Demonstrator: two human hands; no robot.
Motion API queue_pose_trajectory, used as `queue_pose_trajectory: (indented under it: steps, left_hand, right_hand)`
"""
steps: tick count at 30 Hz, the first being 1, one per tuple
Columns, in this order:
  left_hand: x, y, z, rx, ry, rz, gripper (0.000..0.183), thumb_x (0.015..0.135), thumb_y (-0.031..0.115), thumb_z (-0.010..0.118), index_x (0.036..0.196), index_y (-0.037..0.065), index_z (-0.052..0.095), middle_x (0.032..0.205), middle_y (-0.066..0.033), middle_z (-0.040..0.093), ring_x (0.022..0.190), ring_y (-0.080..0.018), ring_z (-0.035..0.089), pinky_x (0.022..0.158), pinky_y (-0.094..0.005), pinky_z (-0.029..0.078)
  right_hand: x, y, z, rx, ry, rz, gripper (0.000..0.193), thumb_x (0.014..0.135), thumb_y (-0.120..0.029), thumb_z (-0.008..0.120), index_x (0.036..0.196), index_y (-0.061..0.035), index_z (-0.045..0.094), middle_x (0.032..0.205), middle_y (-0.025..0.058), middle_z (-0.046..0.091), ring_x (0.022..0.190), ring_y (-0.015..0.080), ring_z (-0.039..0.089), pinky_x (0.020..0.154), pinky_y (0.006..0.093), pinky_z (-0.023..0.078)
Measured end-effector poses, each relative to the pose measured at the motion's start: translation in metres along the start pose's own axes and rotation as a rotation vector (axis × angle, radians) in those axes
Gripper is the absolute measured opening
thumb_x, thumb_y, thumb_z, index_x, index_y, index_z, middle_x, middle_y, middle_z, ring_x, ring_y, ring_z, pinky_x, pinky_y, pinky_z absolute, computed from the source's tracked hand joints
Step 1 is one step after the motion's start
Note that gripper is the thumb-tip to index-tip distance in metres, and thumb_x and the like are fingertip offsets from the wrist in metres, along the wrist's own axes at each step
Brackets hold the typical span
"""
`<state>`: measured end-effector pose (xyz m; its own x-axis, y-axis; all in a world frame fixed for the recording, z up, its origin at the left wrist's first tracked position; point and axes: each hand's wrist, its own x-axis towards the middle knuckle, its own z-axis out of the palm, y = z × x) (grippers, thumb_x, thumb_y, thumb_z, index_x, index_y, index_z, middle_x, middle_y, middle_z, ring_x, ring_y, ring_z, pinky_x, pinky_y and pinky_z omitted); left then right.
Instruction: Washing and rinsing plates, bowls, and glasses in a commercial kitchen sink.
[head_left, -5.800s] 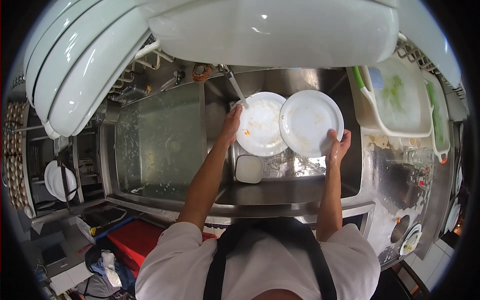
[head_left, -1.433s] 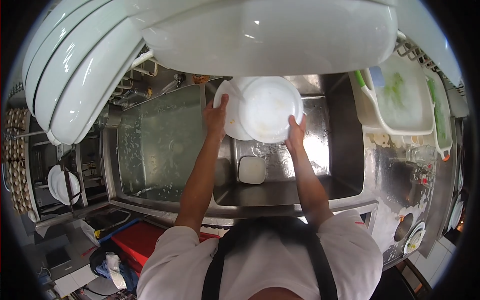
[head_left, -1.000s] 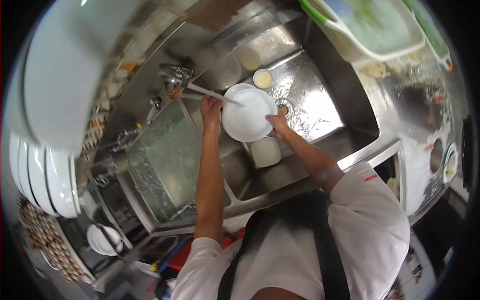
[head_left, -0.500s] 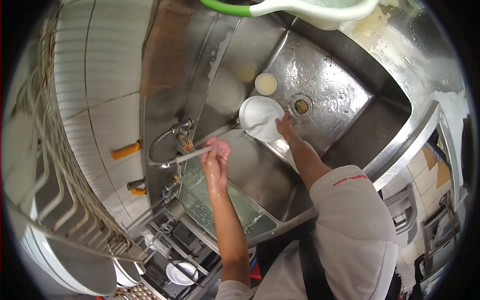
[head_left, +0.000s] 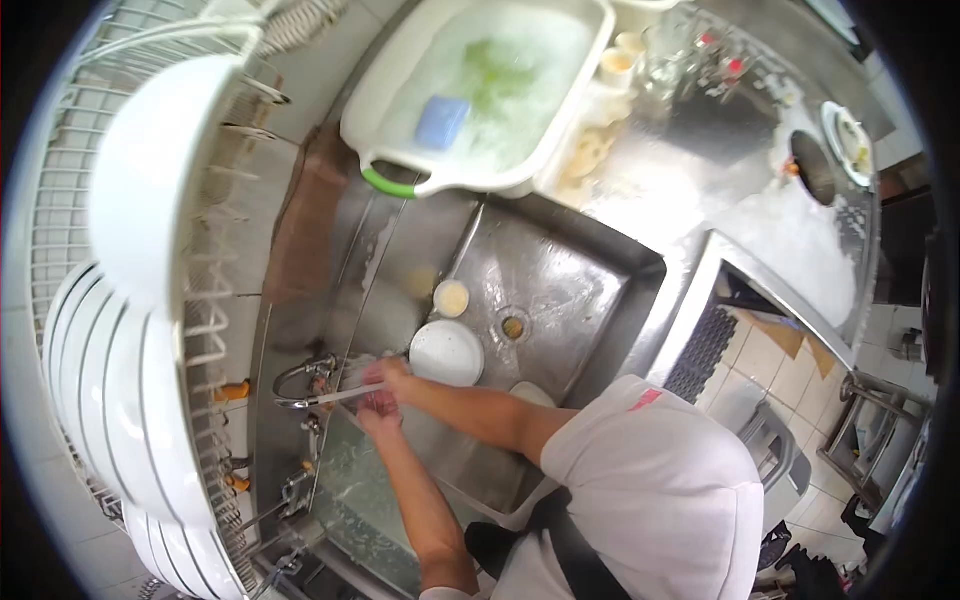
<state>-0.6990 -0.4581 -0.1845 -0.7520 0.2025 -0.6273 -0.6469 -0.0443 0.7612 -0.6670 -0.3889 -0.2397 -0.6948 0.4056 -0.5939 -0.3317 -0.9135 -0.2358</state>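
My left hand point(head_left: 379, 413) and my right hand point(head_left: 393, 371) are close together by the faucet point(head_left: 304, 386), in its running stream. Water and motion blur the fingers, so I cannot tell whether they are open or closed. A pinkish patch shows between the hands; whether it is a cloth or skin is unclear. Just beyond my right hand, a round white dish point(head_left: 447, 353) lies in the metal sink point(head_left: 560, 270). A small round cup point(head_left: 452, 298) with a pale yellow inside stands behind the dish. Another pale dish point(head_left: 532, 393) is partly hidden by my right arm.
Near me is a water-filled basin point(head_left: 350, 500). A white tub point(head_left: 520, 180) of soapy water, with a blue sponge point(head_left: 442, 122) floating in it, stands at the back. A wire rack point(head_left: 205, 330) at left holds white plates point(head_left: 110, 400). Glasses point(head_left: 672, 70) stand on the back counter.
My right hand has let go of the white dish and moved left to the stream beside my left hand. The pink item earlier in my left hand is no longer clearly visible. The view has shifted.
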Motion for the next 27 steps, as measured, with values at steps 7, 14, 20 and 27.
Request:
queue_pose_trajectory:
  steps: [7, 14, 20, 27]
  left_hand:
    - [0.011, 0.03, 0.03, -0.305, -0.567, -0.057, 0.013, 0.092, 0.018, 0.048, 0.092, 0.009, 0.057, 0.087, -0.0043, 0.06, 0.071, -0.0143, 0.057, 0.065, -0.0304, 0.051]
    - [-0.031, 0.023, 0.04, 0.15, -0.677, 0.099, 0.029, 0.09, 0.041, 0.055, 0.098, 0.014, 0.055, 0.077, 0.0021, 0.054, 0.061, -0.0063, 0.048, 0.052, -0.0214, 0.04]
    - [-0.142, -0.106, 0.065, 0.564, -0.255, 0.036, 0.032, 0.087, 0.045, 0.055, 0.072, 0.019, 0.045, 0.059, 0.0065, 0.035, 0.042, -0.0059, 0.028, 0.035, -0.0215, 0.02]
    - [-0.279, -0.282, 0.277, 0.895, -0.673, 0.515, 0.008, 0.082, 0.012, 0.063, 0.08, 0.01, 0.056, 0.064, 0.0053, 0.044, 0.055, -0.0062, 0.04, 0.05, -0.0216, 0.032]
  right_hand:
    - [-0.15, -0.106, 0.02, -1.134, -0.348, -0.69, 0.023, 0.084, -0.02, 0.051, 0.09, -0.0019, 0.063, 0.083, 0.0168, 0.065, 0.075, 0.03, 0.062, 0.07, 0.0402, 0.049]
    - [-0.335, -0.319, -0.246, -1.503, 0.291, -0.937, 0.024, 0.074, -0.015, 0.061, 0.096, -0.0041, 0.066, 0.091, 0.0169, 0.066, 0.089, 0.0296, 0.063, 0.077, 0.0375, 0.049]
    - [-0.546, -0.516, -0.448, -1.125, 1.501, -1.024, 0.014, 0.075, -0.007, 0.06, 0.088, -0.0022, 0.063, 0.081, 0.0156, 0.065, 0.077, 0.0258, 0.064, 0.073, 0.0338, 0.05]
    - [-0.51, -0.522, -0.465, -1.623, 0.282, -0.897, 0.052, 0.085, -0.01, 0.054, 0.135, -0.0045, 0.039, 0.14, 0.0184, 0.037, 0.13, 0.0309, 0.036, 0.106, 0.0377, 0.032]
